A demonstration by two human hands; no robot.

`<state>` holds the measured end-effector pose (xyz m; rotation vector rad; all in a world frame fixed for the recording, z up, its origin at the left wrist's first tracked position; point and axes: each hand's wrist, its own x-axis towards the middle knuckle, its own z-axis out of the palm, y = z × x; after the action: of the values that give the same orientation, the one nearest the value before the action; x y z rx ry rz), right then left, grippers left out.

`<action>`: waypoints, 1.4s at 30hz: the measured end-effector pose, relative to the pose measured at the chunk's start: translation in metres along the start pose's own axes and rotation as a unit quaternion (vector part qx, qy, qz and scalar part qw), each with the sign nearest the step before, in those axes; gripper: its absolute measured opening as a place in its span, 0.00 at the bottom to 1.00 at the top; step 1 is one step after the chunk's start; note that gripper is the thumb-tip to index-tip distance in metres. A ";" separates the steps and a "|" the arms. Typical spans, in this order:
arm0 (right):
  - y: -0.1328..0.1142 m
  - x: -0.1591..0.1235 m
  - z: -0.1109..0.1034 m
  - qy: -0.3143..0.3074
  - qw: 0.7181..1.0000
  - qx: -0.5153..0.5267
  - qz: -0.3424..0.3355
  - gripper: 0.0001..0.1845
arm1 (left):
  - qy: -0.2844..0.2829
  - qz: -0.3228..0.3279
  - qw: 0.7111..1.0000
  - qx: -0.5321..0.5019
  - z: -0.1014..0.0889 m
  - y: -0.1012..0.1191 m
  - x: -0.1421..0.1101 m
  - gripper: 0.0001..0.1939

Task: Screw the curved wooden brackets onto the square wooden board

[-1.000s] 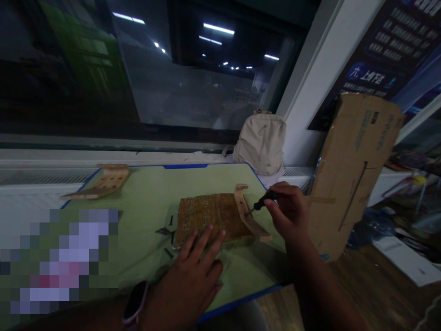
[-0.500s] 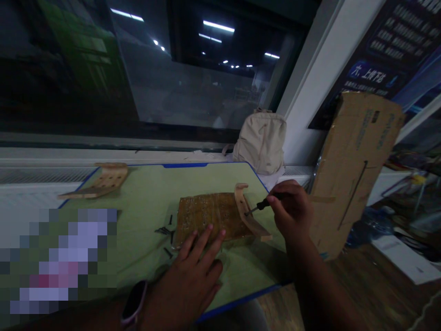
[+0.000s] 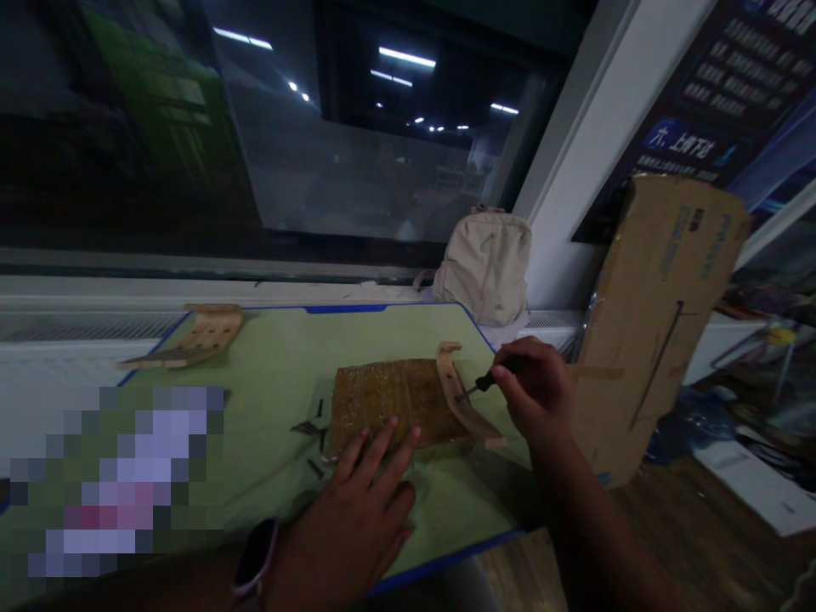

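Head view. One pale-green rectangular tabletop with a blue edge [image 3: 280, 340] carries the work. My left hand [image 3: 360, 510], one dark-faced wristwatch with a pinkish rim [image 3: 256, 557] on its wrist, lies with fingers spread and grasps nothing; its fingertips rest on the near edge of one brown, glossy, rectangular slab [image 3: 376, 395], which lies near the middle of the tabletop. My right hand [image 3: 539, 387] is closed around one screwdriver with a black handle and metal shaft [image 3: 484, 382], held at a slant, its tip at a hole in one curved, light-wood strip [image 3: 468, 414] along the slab's right side.

Just left of the slab lie several slender, dark screws [image 3: 320, 407]: one at the far end, one at the near end, and a bunch between them too tangled to count. At the far left corner is curved, light wood with several holes [image 3: 207, 331]; whether one part or two, I cannot tell. Beyond the tabletop stand one beige fabric backpack [image 3: 488, 268] and, at right, one tall brown cardboard box [image 3: 663, 323].
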<state>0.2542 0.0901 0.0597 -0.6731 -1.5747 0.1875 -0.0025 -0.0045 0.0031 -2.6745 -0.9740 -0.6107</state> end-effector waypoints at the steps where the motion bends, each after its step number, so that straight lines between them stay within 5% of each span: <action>1: -0.001 0.001 -0.001 -0.015 0.999 -0.024 -0.029 0.11 | 0.000 0.000 1.000 0.000 0.000 0.000 0.000 0.16; 3: -0.002 0.002 -0.003 -0.054 0.996 -0.050 -0.059 0.12 | -0.002 -0.001 1.000 0.001 -0.001 0.001 0.000 0.16; 7: -0.004 0.002 -0.002 -0.093 0.996 0.002 -0.001 0.19 | -0.007 -0.004 1.000 -0.002 0.000 0.001 0.001 0.16; 15: 0.006 -0.008 0.003 0.047 0.997 0.052 0.045 0.24 | -0.009 0.002 1.000 -0.013 -0.001 0.000 0.001 0.16; 21: -0.001 -0.004 0.005 0.002 0.996 0.084 0.031 0.07 | -0.007 -0.001 1.000 -0.010 0.001 -0.001 0.001 0.16; 27: -0.003 0.001 0.009 0.005 0.987 0.135 0.084 0.12 | -0.002 0.000 1.000 -0.002 0.004 0.000 -0.001 0.16; 31: -0.002 0.003 0.004 0.016 0.996 0.068 0.048 0.18 | -0.013 -0.002 1.000 -0.015 0.003 0.000 -0.001 0.15; 36: -0.005 0.003 -0.002 -0.050 0.998 -0.017 -0.028 0.14 | -0.021 -0.004 1.000 -0.009 0.001 0.000 -0.001 0.15; 42: -0.002 -0.001 0.003 -0.023 0.995 0.062 0.078 0.13 | -0.015 -0.001 1.000 -0.009 0.000 0.001 0.001 0.16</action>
<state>0.2511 0.0888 0.0590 -0.6993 -1.5401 0.4165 -0.0018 -0.0046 0.0038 -2.7068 -0.9836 -0.5834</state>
